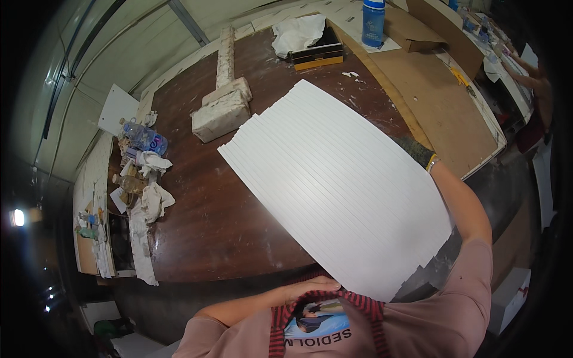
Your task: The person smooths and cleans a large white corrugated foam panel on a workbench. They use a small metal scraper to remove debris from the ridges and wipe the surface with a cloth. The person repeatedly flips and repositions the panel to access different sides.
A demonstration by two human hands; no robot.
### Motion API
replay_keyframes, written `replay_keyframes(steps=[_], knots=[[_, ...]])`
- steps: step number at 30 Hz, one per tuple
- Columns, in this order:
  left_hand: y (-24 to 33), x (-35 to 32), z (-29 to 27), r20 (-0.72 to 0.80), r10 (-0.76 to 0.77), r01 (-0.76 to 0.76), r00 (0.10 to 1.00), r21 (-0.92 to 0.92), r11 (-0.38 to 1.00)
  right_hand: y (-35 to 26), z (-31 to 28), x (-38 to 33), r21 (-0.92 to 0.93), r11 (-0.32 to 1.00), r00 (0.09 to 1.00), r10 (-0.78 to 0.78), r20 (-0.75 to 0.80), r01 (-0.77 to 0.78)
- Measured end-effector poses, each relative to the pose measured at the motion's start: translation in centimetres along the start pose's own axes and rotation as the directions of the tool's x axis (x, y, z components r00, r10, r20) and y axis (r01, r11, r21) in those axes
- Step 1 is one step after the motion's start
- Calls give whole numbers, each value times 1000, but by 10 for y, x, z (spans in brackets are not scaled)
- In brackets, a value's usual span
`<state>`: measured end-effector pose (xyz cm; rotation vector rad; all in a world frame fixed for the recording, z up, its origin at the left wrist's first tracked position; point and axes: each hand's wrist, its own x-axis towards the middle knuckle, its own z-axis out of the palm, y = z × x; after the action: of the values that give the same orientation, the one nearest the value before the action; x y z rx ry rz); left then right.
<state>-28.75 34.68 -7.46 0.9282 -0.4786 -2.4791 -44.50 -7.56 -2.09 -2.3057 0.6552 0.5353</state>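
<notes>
Two hands held a stack of long white strips [334,185] tilted over the dark brown tabletop [203,203]. The left hand [313,286] curled under its near edge by the chest; the gloved right hand [416,149] gripped the far side, fingers hidden. A plaster-caked mallet [222,101] lay beyond

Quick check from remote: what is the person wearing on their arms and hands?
Short dusty-pink sleeves cover both upper arms; the forearms are bare. The right hand wears a dark knitted glove, with a thin yellow band at the wrist. The left hand is bare.
</notes>
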Motion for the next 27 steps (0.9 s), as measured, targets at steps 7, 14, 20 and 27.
replay_keyframes(steps=[7,14,20,27], knots=[[81,-80,-30,77,275,-285,958,309,907,69,54,-113,482,876,958,153,-243,-18],[202,-231,-175,-383,870,-769,310,438,466,68,244,-184,692,197,441,644,-625,694],[282,-177,-274,-395,702,-598,593,367,712,35,292,-149,654,292,195,801,-566,698],[299,-146,-268,-287,594,-516,752,305,801,7,297,-143,670,342,104,841,-531,659]])
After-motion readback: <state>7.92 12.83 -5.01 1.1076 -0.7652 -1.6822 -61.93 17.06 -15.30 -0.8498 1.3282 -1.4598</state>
